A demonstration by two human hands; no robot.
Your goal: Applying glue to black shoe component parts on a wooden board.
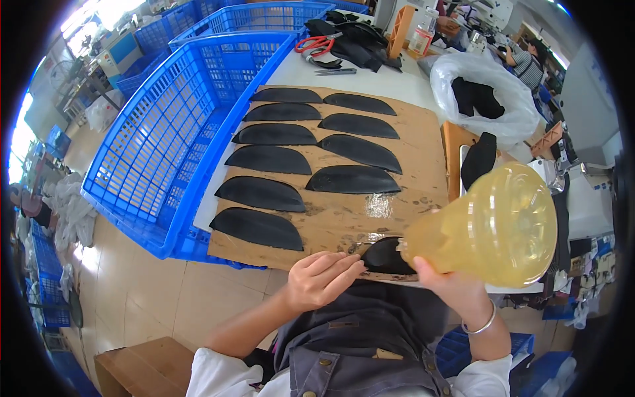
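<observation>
My right hand (pixel 451 283) is wrapped round a large translucent yellow plastic bottle (pixel 509 221). The bottle is tipped on its side, its narrow end pointing left, over a black half-oval piece (pixel 385 257) at the cardboard's near edge. Part of that piece is hidden behind the bottle. At the piece's left end, my left hand (pixel 324 281) has its fingers pressed together, the fingertips on the piece's tip. Several more black half-oval pieces (pixel 261 193) lie in two columns on the brown cardboard sheet (pixel 344 221), which has dark smears and shiny wet patches.
A blue plastic crate (pixel 165 139) stands left of the table, with another blue crate (pixel 248 16) behind. Red-handled scissors (pixel 316 44) lie by black scraps (pixel 360 46) at the back. A plastic bag (pixel 456 73) holding black pieces sits at the back right, near a clear bottle (pixel 422 33).
</observation>
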